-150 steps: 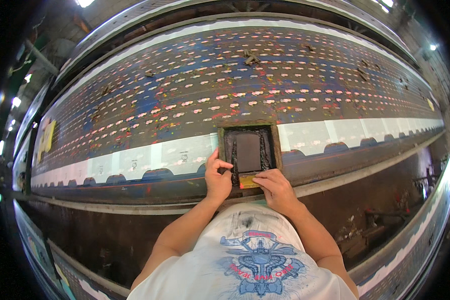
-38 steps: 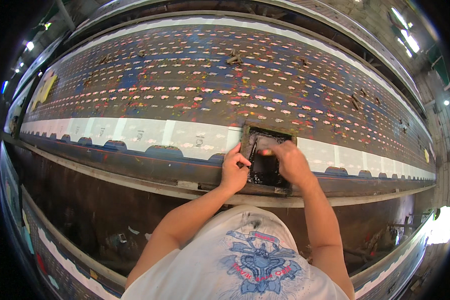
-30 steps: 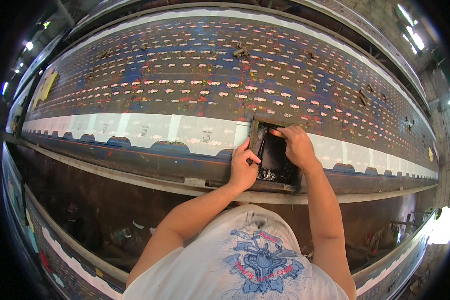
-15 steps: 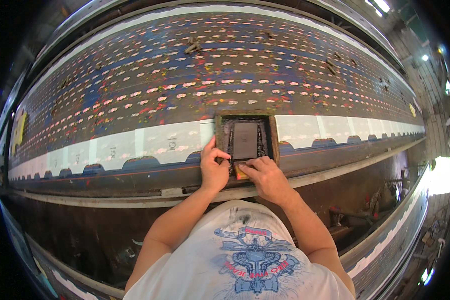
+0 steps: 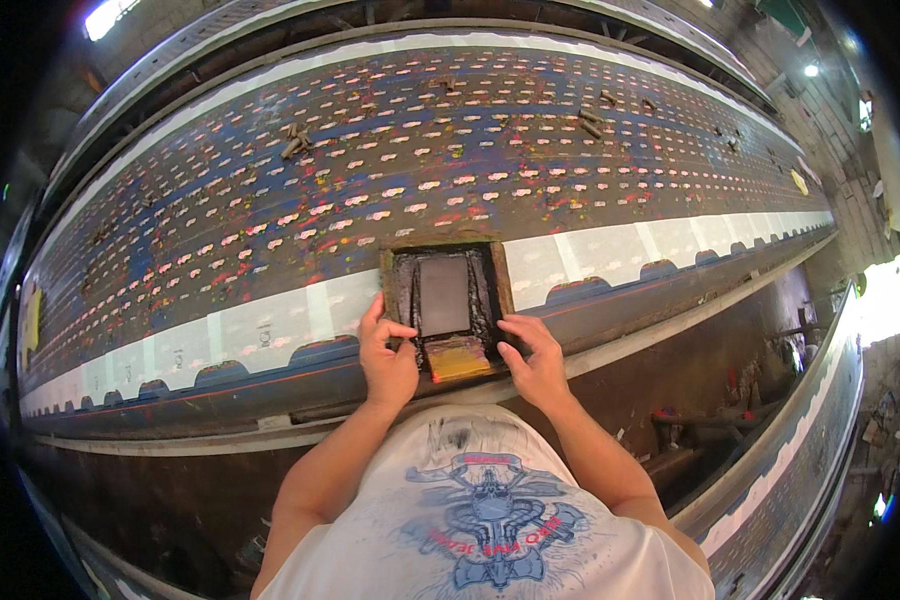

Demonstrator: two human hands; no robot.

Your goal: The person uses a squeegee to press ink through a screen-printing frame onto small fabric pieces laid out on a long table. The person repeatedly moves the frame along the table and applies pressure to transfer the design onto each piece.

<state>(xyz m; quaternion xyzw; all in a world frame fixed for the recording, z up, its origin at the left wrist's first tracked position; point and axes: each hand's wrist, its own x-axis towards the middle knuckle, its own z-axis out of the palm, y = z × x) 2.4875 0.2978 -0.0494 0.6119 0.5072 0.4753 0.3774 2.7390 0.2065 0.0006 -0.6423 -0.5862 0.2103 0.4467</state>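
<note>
Your left hand [image 5: 388, 365] holds the dark frame's [image 5: 504, 280] left side; your right hand [image 5: 535, 360] touches its right side, but I can't tell if it squeezes. Your fingers hide bits of both. The yellow block [image 5: 458, 361] lies inside, near you. The table [image 5: 345, 258] fades into dark at left.

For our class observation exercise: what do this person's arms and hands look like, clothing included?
The left hand and right hand are ungloved; both forearms are bare. Above them is a white short-sleeved T-shirt, its front bearing a blue-and-red graphic and dark smudges.
</note>
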